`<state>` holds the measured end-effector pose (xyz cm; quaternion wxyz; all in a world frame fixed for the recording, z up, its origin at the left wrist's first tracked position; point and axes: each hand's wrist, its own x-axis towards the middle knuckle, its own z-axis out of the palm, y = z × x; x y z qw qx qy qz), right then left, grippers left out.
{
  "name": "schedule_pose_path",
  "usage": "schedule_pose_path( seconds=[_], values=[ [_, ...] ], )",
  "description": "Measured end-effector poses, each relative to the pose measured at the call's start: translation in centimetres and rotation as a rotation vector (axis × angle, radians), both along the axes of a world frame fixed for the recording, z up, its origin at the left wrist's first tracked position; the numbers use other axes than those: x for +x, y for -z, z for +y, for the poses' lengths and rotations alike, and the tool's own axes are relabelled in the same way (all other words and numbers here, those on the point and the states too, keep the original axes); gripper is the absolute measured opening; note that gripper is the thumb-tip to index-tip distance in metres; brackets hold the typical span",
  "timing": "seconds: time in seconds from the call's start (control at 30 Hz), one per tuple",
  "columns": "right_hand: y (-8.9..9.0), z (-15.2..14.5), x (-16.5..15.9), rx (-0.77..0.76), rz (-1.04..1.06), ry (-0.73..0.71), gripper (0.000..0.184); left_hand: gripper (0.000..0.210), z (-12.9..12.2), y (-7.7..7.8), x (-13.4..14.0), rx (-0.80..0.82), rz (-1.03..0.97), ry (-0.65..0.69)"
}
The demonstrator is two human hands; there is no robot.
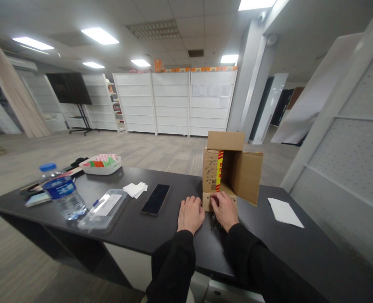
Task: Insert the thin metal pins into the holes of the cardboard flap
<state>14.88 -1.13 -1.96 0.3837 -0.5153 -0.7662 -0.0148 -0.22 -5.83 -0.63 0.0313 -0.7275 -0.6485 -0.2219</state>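
An open cardboard box (pixel 210 174) stands on the dark table, its mouth facing me and its flaps spread. Small dark holes or studs dot its left flap, and a few more mark the lower front flap. At that lower flap is my right hand (pixel 226 211), thumb and forefinger pinched together; whatever sits between them is too small to make out. My left hand (pixel 191 214) rests on the tabletop just left of the box, fingers curled and closed, with nothing visible in them. Several thin dark screws or nails (pixel 216 221) lie beneath my right hand.
A phone (pixel 155 199), folded white tissue (pixel 135 190), clear plastic case (pixel 104 209) and water bottle (pixel 63 191) are to the left on the table (pixel 129 235). Farther back sits a white basket (pixel 102 169) of colourful packets. White paper (pixel 286 212) lies at right, near a grey perforated panel (pixel 357 168).
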Motion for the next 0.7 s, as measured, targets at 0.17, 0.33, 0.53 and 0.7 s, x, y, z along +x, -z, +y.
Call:
schedule_pose_path(
  seconds=[0.17, 0.33, 0.53, 0.7],
  values=[
    [-0.3, -1.4, 0.9, 0.038, -0.054, -0.070, 0.018, 0.010, 0.0, 0.0, 0.0, 0.001, -0.001, -0.006],
    [-0.4, -4.1, 2.7, 0.021, -0.165, -0.191, 0.015, 0.009, 0.1, -0.1, 0.1, 0.006, 0.003, -0.009],
    [-0.5, -5.7, 3.4, -0.026, -0.161, -0.313, 0.020, 0.010, 0.1, 0.0, 0.0, 0.005, 0.002, -0.004],
    [-0.7, -5.8, 3.1, -0.079, -0.157, -0.346, 0.026, 0.010, 0.2, 0.0, 0.0, 0.013, 0.000, 0.003]
  ],
)
